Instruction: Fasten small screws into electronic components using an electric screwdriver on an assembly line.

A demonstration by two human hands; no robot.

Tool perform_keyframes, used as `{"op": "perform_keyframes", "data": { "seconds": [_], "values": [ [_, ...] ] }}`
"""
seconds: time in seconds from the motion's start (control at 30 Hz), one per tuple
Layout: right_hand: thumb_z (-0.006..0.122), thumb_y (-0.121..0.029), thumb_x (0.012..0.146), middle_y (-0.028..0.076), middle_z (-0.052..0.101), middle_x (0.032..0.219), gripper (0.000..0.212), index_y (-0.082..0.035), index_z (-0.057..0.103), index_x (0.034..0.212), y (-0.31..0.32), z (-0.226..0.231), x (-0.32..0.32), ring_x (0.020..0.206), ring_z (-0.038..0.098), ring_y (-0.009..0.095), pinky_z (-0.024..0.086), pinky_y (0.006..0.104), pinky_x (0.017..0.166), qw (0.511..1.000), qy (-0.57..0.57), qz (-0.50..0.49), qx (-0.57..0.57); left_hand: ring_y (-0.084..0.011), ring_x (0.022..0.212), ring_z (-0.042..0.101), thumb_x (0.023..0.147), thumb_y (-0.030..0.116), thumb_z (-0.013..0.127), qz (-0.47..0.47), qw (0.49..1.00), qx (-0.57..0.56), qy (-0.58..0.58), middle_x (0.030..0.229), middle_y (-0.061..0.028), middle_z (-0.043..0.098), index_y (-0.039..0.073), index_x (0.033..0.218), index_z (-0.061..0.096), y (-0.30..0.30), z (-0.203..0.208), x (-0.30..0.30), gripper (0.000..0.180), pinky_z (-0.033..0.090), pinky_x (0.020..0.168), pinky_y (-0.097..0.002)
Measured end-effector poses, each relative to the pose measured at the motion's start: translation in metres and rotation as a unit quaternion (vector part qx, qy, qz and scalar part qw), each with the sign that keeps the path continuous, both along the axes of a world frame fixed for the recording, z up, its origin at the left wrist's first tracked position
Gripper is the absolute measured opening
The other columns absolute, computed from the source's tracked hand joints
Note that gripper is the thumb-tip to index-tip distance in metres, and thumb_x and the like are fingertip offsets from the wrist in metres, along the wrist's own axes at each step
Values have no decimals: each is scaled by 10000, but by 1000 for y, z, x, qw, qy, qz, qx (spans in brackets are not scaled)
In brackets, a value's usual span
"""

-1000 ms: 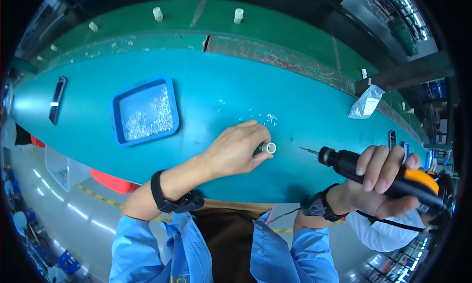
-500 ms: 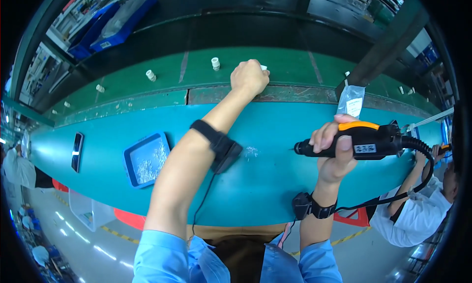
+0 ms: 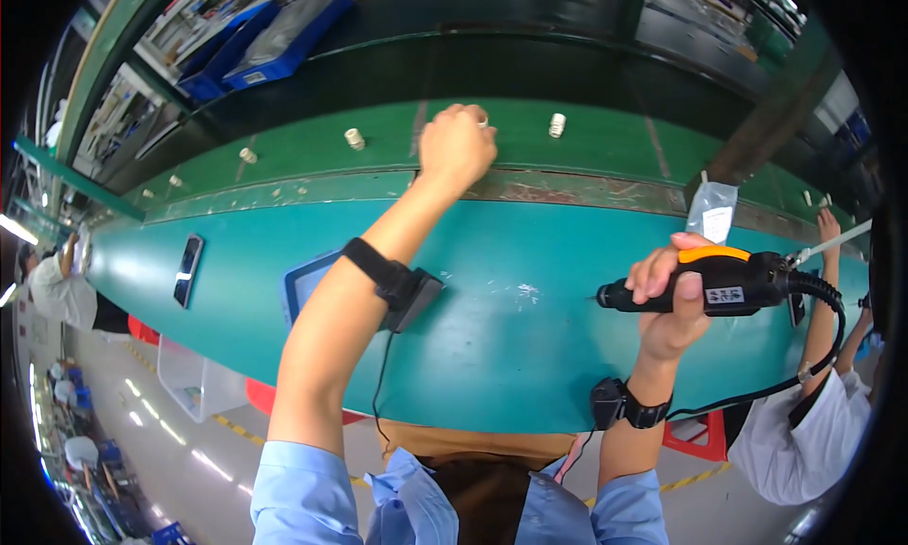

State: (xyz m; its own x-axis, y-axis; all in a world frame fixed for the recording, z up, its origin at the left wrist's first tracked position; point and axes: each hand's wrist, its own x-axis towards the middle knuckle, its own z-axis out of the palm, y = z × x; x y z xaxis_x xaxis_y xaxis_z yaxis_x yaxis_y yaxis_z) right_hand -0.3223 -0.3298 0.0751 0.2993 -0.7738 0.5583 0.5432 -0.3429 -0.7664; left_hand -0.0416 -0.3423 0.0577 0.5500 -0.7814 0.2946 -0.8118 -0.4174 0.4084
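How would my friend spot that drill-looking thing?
Find the long teal table. Over its right side, the person's right hand grips a black, tube-shaped power tool. Unlike the clear plastic bag beyond it, it has an orange strip and ribbed black cable.

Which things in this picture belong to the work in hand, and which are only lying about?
Seemingly in use:
black-and-orange corded power driver, in the right hand
whitish piece, mostly hidden, at the left hand
tiny shiny slivers, loose
blue plastic tray, partly hidden

Probably just lying about:
dark rectangular phone
clear plastic bag with white label
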Motion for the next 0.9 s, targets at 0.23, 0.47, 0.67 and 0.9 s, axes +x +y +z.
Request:
{"op": "perform_keyframes", "data": {
  "seconds": [0.23,0.47,0.67,0.9],
  "values": [
    [575,-392,888,25,458,649,484,5,454,1136,3,-1,3,524,447,121,408,277,526,1000,7,19,-12,-306,1027,581,759,147,678,175,973,-96,-118,1155,-151,572,61,1028,664,78,-17,121,282,493,836,-413],
    [574,-412,885,18,449,642,501,-1,449,1143,5,-4,7,522,446,118,404,275,514,999,25,20,-18,-339,985,606,761,97,674,102,995,-23,2,1057,-188,633,67,1027,657,69,-49,153,268,493,857,-412],
    [578,-419,883,14,447,638,510,-4,454,1153,8,-5,6,519,443,115,400,273,512,999,24,29,-17,-346,897,635,753,64,666,148,986,-32,68,924,-191,667,60,956,666,64,-51,147,204,500,822,-413],
    [541,-439,896,10,452,669,522,-7,469,1180,6,-3,3,554,448,117,404,279,553,999,7,36,-25,-350,760,651,734,37,661,-37,992,-78,93,824,-200,660,18,896,654,82,13,50,163,519,695,-385]
  ]
}}
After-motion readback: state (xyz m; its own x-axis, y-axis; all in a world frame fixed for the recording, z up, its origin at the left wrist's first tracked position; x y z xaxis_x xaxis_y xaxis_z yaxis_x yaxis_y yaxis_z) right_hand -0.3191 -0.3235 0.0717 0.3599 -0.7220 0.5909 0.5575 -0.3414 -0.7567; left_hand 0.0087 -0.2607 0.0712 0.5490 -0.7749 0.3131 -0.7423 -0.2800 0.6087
